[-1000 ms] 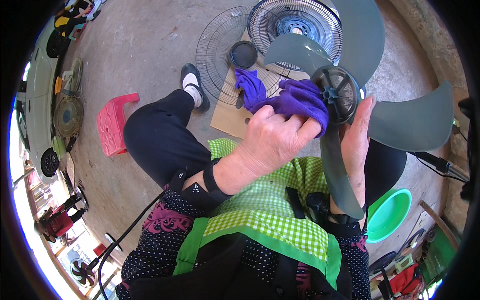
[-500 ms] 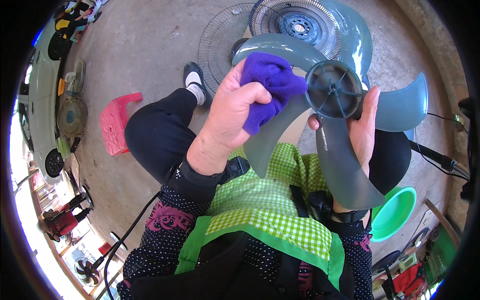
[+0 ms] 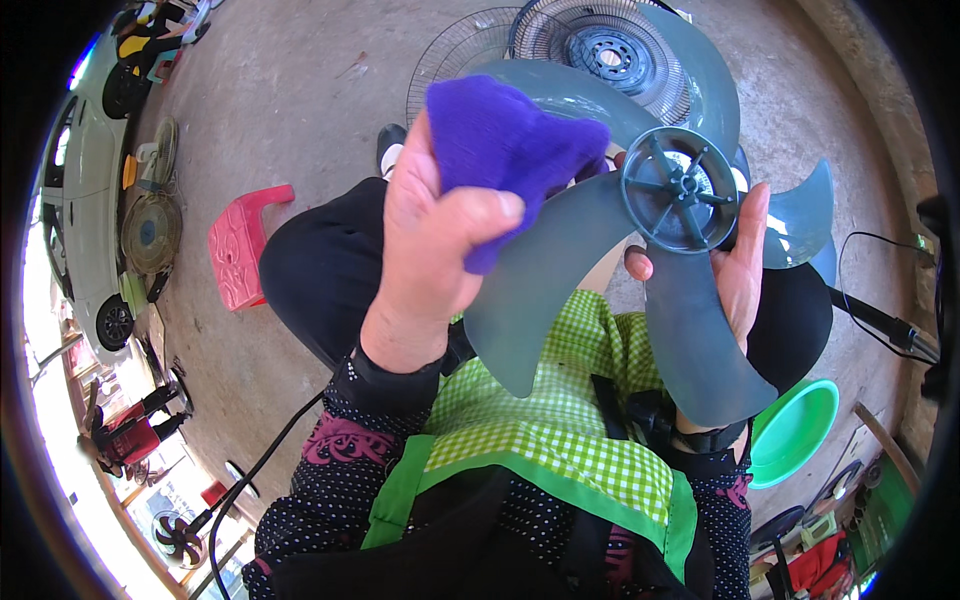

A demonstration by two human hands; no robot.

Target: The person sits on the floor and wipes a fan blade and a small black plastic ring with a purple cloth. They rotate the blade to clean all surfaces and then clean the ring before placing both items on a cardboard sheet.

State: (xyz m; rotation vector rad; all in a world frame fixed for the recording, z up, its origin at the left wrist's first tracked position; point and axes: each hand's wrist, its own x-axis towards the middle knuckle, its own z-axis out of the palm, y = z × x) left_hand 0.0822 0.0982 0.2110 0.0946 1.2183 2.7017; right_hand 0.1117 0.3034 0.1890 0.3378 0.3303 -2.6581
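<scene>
My left hand (image 3: 425,250) is closed on a purple cloth (image 3: 510,150), which fans out above the fingers and reaches toward the hub of a grey-blue, translucent fan blade (image 3: 705,330). The thumb presses on the cloth's near side. Behind the fan blade, my right hand (image 3: 740,275) grips it near the round, ribbed hub; a thumb and fingers show on either side of one vane, the rest hidden. The fan blade is held up above my lap, its underside with the spoked hub facing me. Whether the cloth touches it I cannot tell.
Wire fan guards (image 3: 610,58) lie on the concrete floor ahead. A pink stool (image 3: 240,245) stands left, a green basin (image 3: 795,430) right. A black pole and cable (image 3: 870,310) lie beyond my right knee. Farther left are another fan (image 3: 152,232) and a parked car (image 3: 80,200).
The fan blade has tilted, so its hub faces me more openly and one vane swings nearer. My left hand has shifted slightly left, with the cloth spread higher.
</scene>
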